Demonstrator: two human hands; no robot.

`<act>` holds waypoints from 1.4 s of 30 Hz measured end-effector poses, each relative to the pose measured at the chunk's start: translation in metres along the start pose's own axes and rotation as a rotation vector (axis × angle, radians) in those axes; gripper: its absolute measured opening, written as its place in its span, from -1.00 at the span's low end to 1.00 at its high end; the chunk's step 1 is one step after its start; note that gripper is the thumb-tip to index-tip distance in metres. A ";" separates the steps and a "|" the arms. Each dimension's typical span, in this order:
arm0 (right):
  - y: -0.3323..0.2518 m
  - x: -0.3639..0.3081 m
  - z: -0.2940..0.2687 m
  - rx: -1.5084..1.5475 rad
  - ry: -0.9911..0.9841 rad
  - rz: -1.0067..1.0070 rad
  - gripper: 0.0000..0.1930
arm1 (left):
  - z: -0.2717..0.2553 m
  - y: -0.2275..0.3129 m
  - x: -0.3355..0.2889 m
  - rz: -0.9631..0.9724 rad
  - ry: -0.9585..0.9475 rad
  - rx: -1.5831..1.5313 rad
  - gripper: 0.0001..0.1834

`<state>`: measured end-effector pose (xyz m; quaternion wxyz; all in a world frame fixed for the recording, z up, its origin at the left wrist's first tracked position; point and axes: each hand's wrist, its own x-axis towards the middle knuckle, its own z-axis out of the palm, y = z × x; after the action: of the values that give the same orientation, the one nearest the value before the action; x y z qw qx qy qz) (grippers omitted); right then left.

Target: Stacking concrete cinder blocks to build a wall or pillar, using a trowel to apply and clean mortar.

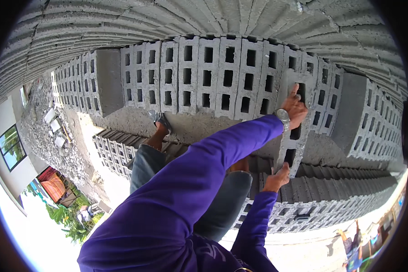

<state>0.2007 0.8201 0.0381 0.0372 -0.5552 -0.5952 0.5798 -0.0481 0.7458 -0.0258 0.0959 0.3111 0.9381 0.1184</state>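
Note:
A grey hollow concrete block (298,142) with three holes spans the gap between two rows of blocks, right of centre. My left hand (295,111), with a watch on the wrist, grips its far part by the holes. One finger stretches along the web beside the far hole; the other fingertips are partly hidden. At the near end my right hand (277,178) is closed round the block's corner. A long row of similar blocks (216,77) stands behind it, holes facing me.
Nearer me, a second row of blocks (349,183) runs off to the right, and another stretch (115,149) lies left. My foot (161,121) stands on the ground between the rows. Rubble (61,136) lies at left. A person (352,247) is at lower right.

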 end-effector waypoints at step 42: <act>0.120 -0.466 0.606 -1.471 -1.317 -1.973 -0.35 | -0.082 -0.311 -0.673 -2.152 1.182 -2.003 -0.34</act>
<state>0.0353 0.0643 0.0325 -0.1547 0.5676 -0.8083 0.0242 0.2871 0.0826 0.0359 0.0742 0.7460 -0.1596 -0.6423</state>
